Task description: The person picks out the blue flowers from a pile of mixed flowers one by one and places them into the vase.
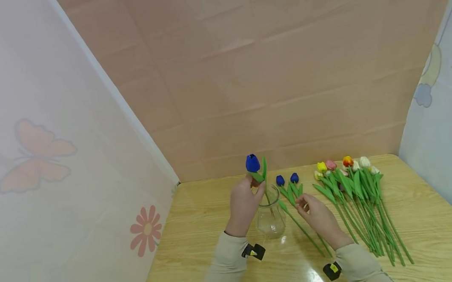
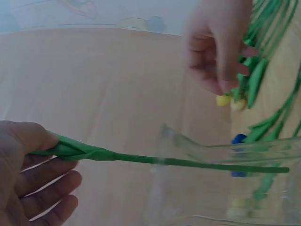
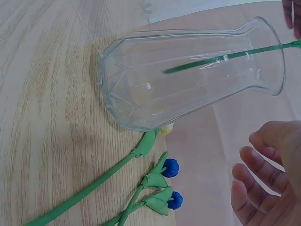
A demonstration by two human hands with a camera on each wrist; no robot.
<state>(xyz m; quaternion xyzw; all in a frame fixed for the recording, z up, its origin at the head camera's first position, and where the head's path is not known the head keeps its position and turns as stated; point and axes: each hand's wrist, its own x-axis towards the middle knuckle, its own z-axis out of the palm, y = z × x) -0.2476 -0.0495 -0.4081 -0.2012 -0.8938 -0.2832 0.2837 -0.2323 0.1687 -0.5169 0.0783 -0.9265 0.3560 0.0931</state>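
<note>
My left hand [image 1: 244, 204] pinches an artificial blue tulip [image 1: 252, 163] just below its bloom, by the green leaves. The tulip's stem [image 3: 202, 63] passes through the mouth of a clear glass vase [image 3: 141, 94], and its lower end hangs above the vase's base. The vase stands upright on the table. To the right of it, my right hand [image 1: 321, 217] is raised with loosely curled fingers [image 3: 263, 165] and holds nothing. Below and beside that hand, two more blue tulips [image 1: 294, 178] lie on the table, near another green stem [image 3: 89, 188] whose bloom is mostly hidden behind the vase.
A bunch of artificial tulips [image 1: 361, 202] in yellow, pink, orange and white lies on the right of the wooden table [image 1: 200, 227]. A pinkish-brown backdrop [image 1: 265, 92] rises behind the table. Printed pale cloths [image 1: 76, 144] hang at both sides.
</note>
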